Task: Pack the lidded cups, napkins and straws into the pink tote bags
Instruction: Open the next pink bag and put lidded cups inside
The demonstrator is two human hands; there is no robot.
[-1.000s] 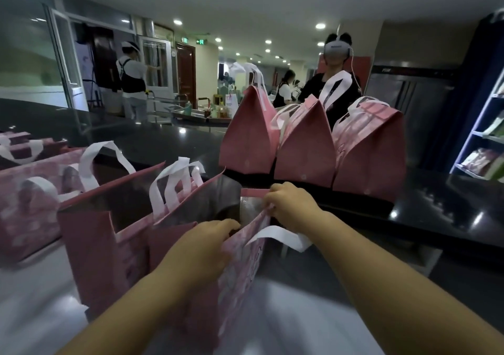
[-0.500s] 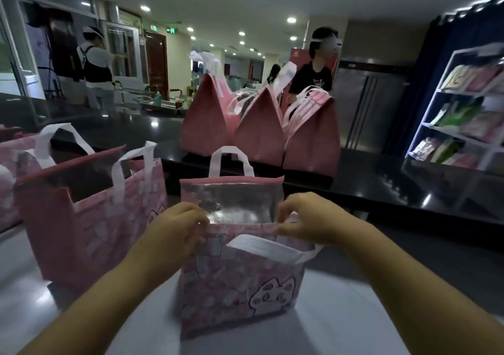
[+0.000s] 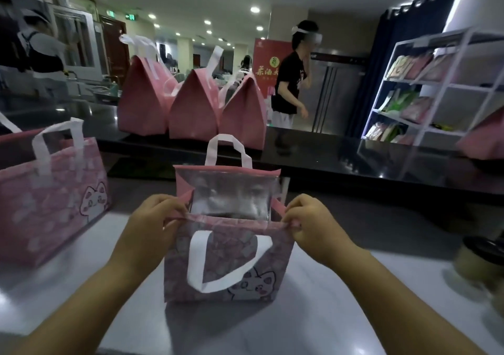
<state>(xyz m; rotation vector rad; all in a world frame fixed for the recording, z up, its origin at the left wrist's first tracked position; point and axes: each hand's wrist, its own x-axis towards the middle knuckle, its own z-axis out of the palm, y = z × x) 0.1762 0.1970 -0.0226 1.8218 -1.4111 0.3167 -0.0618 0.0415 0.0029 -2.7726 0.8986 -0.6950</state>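
A red banner (image 3: pixel 268 63) at upper centre carries yellow Chinese characters (partly hidden and too blurred to read surely). A green exit sign (image 3: pixel 131 16) glows at upper left.

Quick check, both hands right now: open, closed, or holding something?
Left hand: closed, pinching the near rim of the open pink tote bag at its left corner.
Right hand: closed, pinching the same rim at its right corner.

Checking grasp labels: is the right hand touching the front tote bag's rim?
Touching. The head view shows the right hand pinching the near rim of the open tote bag at its right corner, fingers curled over the pink edge.
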